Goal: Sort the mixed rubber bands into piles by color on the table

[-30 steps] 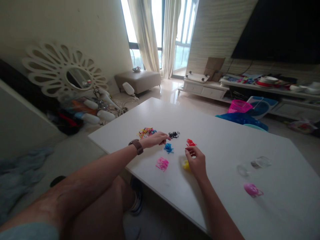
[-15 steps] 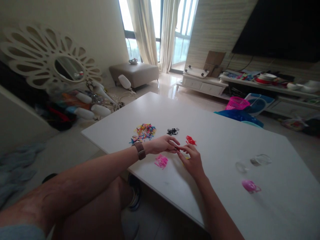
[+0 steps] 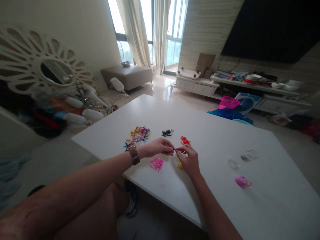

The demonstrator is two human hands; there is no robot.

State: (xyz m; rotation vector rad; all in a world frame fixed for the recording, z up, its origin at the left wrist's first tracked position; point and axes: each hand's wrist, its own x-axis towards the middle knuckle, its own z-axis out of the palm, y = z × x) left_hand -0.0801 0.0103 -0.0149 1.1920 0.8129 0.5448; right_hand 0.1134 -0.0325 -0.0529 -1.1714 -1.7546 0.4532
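My left hand [image 3: 161, 147], with a brown watch on its wrist, meets my right hand [image 3: 189, 159] above the white table [image 3: 180, 113]. The fingertips of both hands pinch a small dark band [image 3: 174, 149] between them. Beyond them lie a black pile of bands [image 3: 167, 132] and a red pile [image 3: 185, 140]. A mixed-colour pile [image 3: 140, 134] is at the left, past my left wrist. Nearer me sits a pink pile [image 3: 156, 164]. Part of a yellow pile [image 3: 180, 165] shows beside my right hand, which hides the rest.
On the table's right side are a clear jar [image 3: 250, 155], a clear ring-shaped lid [image 3: 233, 163] and a pink object with a loop [image 3: 242, 181]. Past the far edge stand a pink basket [image 3: 228, 102] and a blue bag [image 3: 230, 115].
The view has shifted, so the scene sits further left. My fingertips have drawn slightly apart, and the dark band now shows between them.
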